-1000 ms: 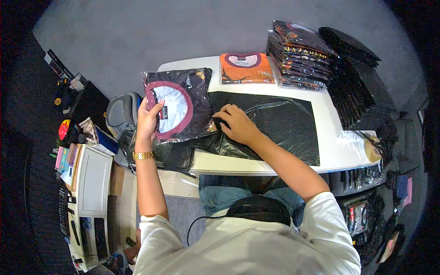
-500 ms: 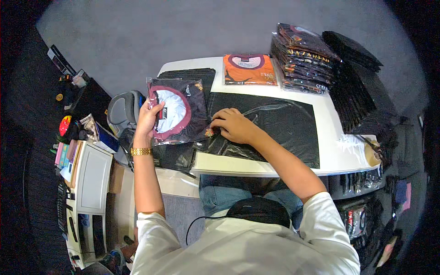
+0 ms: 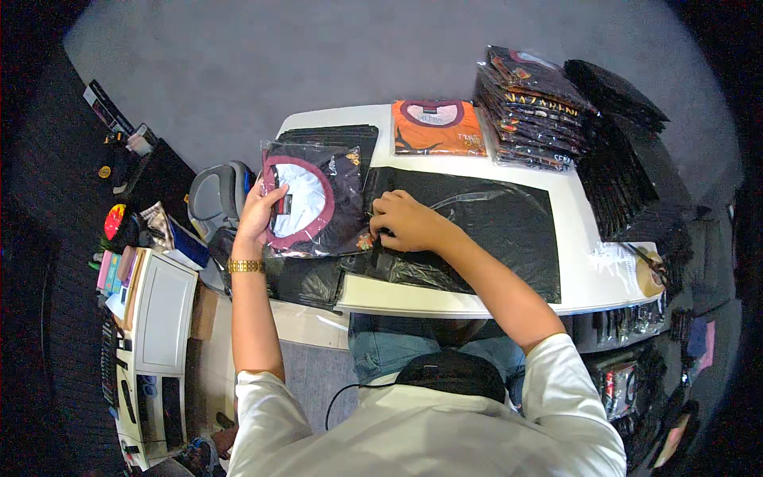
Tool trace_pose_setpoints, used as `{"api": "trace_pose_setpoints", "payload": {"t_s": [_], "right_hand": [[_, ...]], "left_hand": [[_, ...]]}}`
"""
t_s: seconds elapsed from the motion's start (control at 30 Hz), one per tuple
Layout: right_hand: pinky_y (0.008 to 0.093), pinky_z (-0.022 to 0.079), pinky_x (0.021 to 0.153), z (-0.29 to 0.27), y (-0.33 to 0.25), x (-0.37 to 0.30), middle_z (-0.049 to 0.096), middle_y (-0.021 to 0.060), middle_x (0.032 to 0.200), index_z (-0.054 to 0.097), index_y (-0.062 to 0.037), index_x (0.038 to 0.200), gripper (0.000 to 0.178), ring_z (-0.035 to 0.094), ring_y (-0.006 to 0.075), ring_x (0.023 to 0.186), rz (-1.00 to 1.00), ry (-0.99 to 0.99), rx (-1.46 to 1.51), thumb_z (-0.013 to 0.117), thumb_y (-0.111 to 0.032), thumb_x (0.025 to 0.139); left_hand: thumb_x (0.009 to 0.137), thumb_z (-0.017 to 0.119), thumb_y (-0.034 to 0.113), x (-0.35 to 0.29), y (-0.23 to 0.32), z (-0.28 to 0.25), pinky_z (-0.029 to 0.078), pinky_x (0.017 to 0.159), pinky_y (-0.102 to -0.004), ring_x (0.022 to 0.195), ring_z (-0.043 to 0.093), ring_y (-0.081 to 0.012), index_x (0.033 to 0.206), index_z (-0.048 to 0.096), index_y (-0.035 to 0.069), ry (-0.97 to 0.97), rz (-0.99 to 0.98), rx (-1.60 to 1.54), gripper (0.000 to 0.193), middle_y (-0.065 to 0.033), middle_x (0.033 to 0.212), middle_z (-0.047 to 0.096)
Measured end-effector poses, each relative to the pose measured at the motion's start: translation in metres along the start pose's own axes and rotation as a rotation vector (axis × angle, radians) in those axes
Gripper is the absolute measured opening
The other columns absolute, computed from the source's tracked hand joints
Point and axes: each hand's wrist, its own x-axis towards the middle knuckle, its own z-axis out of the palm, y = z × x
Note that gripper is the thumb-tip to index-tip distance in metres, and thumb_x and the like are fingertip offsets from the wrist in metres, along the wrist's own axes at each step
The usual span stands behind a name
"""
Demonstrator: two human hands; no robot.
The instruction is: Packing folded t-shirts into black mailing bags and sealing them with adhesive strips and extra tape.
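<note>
A dark jersey with a maroon collar (image 3: 342, 183), folded inside a clear plastic sleeve, is in my left hand (image 3: 258, 208). The thumb lies over its pale neck opening and the fingers go underneath. To its right, a large black plastic bag (image 3: 493, 230) lies flat on the white table (image 3: 397, 296). My right hand (image 3: 409, 224) is closed with bent fingers at the left edge of this bag, beside the jersey's right edge. Its fingertips pinch the black plastic there, though they are partly hidden.
An orange bagged jersey (image 3: 437, 131) lies at the table's far edge. Beside it rises a tall stack of bagged jerseys (image 3: 532, 111), with black bags (image 3: 616, 171) to the right. More black bags (image 3: 318, 133) sit behind the held jersey. A white cabinet (image 3: 163, 310) stands at left.
The whole view has shifted slightly. My right fingers have curled in more at the black bag's left edge. My left hand still holds the bagged jersey in nearly the same place.
</note>
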Motion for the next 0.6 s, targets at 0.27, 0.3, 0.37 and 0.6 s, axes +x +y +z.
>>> {"api": "trace_pose_setpoints", "payload": {"t_s": [0.27,0.3,0.37,0.6], "right_hand": [[0.0471,0.042,0.106,0.0,-0.003,0.001,0.062,0.0065,0.096,0.066,-0.011,0.086,0.007,0.059,0.0295,0.104,-0.023,0.212,0.014,0.069,-0.013,0.081],[0.0471,0.042,0.106,0.0,-0.005,0.002,0.062,0.0065,0.096,0.066,-0.011,0.086,0.007,0.059,0.0295,0.104,-0.022,0.212,0.014,0.069,-0.013,0.081],[0.0512,0.042,0.109,0.001,-0.005,0.001,0.062,0.0083,0.098,0.067,-0.0119,0.093,0.013,0.06,0.0313,0.107,0.001,0.186,0.018,0.069,-0.019,0.082],[0.0543,0.041,0.109,0.004,0.002,-0.006,0.062,0.0108,0.104,0.066,-0.0111,0.092,0.015,0.059,0.0342,0.11,0.057,0.241,0.014,0.07,-0.02,0.082]], "left_hand": [[0.097,0.07,0.007,0.0,-0.001,0.013,0.057,0.085,-0.0287,0.097,0.071,-0.0127,0.128,0.066,0.002,-0.066,-0.096,-0.044,0.032,-0.0041,0.114,0.074],[0.097,0.071,0.007,0.001,-0.001,0.013,0.058,0.085,-0.0285,0.096,0.071,-0.0123,0.128,0.066,0.003,-0.088,-0.127,-0.035,0.032,-0.0041,0.113,0.074],[0.097,0.071,0.008,0.003,-0.003,0.014,0.058,0.085,-0.0285,0.096,0.071,-0.0122,0.129,0.065,0.003,-0.114,-0.155,-0.029,0.033,-0.0038,0.112,0.074],[0.097,0.072,0.012,0.01,-0.009,0.02,0.057,0.085,-0.0282,0.094,0.07,-0.0121,0.13,0.064,0.003,-0.173,-0.203,-0.045,0.035,-0.0028,0.111,0.073]]}}
